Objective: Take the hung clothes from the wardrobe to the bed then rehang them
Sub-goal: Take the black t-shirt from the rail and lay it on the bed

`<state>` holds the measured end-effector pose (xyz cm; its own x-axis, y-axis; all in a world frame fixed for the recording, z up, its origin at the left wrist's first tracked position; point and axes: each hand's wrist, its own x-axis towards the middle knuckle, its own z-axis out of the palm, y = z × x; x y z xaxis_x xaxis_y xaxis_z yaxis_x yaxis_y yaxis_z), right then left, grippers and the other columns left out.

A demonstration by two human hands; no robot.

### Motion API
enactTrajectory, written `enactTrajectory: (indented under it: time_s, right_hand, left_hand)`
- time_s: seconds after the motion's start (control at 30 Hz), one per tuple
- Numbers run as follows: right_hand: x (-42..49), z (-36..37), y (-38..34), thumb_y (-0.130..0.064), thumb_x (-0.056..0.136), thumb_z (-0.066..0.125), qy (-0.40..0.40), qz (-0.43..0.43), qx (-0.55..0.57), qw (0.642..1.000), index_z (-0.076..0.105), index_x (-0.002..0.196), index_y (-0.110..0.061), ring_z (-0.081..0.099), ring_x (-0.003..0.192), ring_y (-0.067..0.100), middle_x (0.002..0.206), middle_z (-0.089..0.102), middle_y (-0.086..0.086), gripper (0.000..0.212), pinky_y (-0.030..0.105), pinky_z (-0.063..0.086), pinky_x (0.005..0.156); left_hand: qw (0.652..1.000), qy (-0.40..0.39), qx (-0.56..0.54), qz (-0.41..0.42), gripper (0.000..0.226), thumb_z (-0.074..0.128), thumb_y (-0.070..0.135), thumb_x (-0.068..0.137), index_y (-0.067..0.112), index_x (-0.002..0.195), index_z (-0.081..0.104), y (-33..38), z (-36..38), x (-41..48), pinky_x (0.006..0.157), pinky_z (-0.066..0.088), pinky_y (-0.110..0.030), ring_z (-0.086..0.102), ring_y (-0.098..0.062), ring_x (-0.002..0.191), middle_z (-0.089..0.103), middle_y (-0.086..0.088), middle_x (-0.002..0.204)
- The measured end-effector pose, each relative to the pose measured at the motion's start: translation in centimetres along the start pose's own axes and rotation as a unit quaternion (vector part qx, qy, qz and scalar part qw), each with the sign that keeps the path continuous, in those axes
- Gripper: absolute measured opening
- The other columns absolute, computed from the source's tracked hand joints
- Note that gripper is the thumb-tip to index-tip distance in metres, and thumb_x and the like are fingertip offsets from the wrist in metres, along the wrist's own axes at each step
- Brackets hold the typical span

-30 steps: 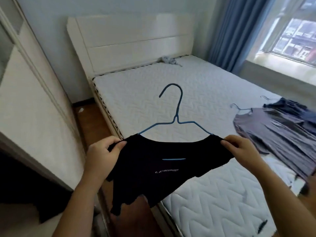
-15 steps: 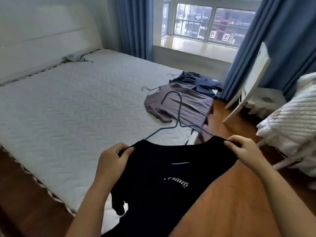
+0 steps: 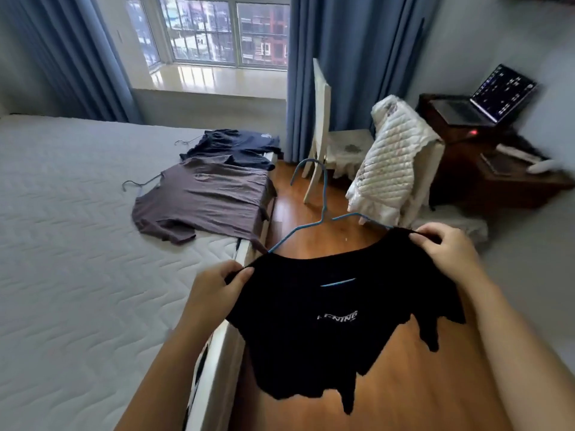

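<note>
Two hands: your left hand (image 3: 214, 287) and right hand (image 3: 445, 247) each pinch a black T-shirt (image 3: 326, 321) shoulder.
Handling: light, limp; may slip off the blue hanger (image 3: 323, 209).
Hold: shoulders, over the wire.

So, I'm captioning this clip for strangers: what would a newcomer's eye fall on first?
The black T-shirt on a blue wire hanger, pinched at its shoulders by the left hand and right hand, fills the foreground above the wooden floor. Behind it, a brown shirt and a navy shirt lie flat at the far corner of the bed. An open laptop glows on the desk at right.
</note>
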<state>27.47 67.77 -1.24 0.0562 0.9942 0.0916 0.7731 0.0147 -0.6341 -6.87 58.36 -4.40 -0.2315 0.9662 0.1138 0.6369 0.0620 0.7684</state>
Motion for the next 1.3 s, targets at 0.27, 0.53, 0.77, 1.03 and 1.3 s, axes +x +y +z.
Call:
enactTrajectory:
  time_s: [0.27, 0.53, 0.77, 1.03, 1.3]
  right_hand:
    - [9.4, 5.3, -4.2, -0.016, 0.083, 0.064, -0.028, -0.067, 0.000, 0.997, 0.068, 0.094, -0.004, 0.056, 0.094, 0.019, 0.093, 0.064, 0.008, 0.016, 0.020, 0.032, 0.078]
    - [23.3, 19.0, -14.7, -0.019, 0.084, 0.064, -0.191, -0.178, -0.038, 0.965, 0.068, 0.087, -0.008, 0.059, 0.091, 0.023, 0.089, 0.066, 0.007, 0.012, 0.030, 0.040, 0.079]
    - [28.5, 30.6, -24.5, -0.020, 0.086, 0.062, -0.325, -0.277, -0.051, 0.903, 0.059, 0.075, -0.014, 0.051, 0.077, 0.019, 0.072, 0.057, 0.001, 0.013, 0.027, 0.032, 0.068]
    - [31.8, 41.7, -33.8, -0.022, 0.086, 0.061, -0.442, -0.351, -0.051, 0.824, 0.060, 0.078, -0.014, 0.052, 0.075, 0.021, 0.067, 0.056, -0.003, 0.012, 0.028, 0.036, 0.064]
    - [35.2, 51.4, -40.2, -0.009, 0.089, 0.051, -0.542, -0.452, -0.101, 0.701, 0.055, 0.084, -0.005, 0.053, 0.081, 0.025, 0.082, 0.058, 0.010, 0.007, 0.028, 0.032, 0.068]
  left_hand:
    - [0.997, 0.047, -0.001, -0.064, 0.027, 0.064, 0.020, 0.082, 0.021, 0.056, 0.056, -3.8, -0.9, 6.0, 0.055, 0.035, -0.010, 0.051, 0.007, 0.054, 0.060, 0.015, 0.056]
    - [0.969, 0.122, -0.034, -0.213, 0.026, 0.060, 0.021, 0.085, 0.012, 0.061, 0.059, -12.0, -5.0, 12.6, 0.052, 0.036, -0.012, 0.050, -0.005, 0.053, 0.058, 0.001, 0.056]
    - [0.912, 0.217, -0.063, -0.343, 0.018, 0.061, 0.019, 0.084, 0.009, 0.070, 0.064, -16.7, -9.9, 14.1, 0.062, 0.039, -0.027, 0.059, -0.020, 0.071, 0.066, -0.008, 0.071]
    - [0.826, 0.331, -0.076, -0.450, 0.022, 0.062, 0.018, 0.084, 0.011, 0.063, 0.060, -20.3, -11.1, 14.2, 0.057, 0.037, -0.028, 0.051, -0.014, 0.058, 0.057, 0.004, 0.054]
    - [0.717, 0.448, -0.035, -0.533, 0.022, 0.058, 0.017, 0.085, 0.023, 0.064, 0.057, -22.0, -10.7, 17.7, 0.063, 0.039, -0.029, 0.055, -0.015, 0.069, 0.061, 0.004, 0.069]
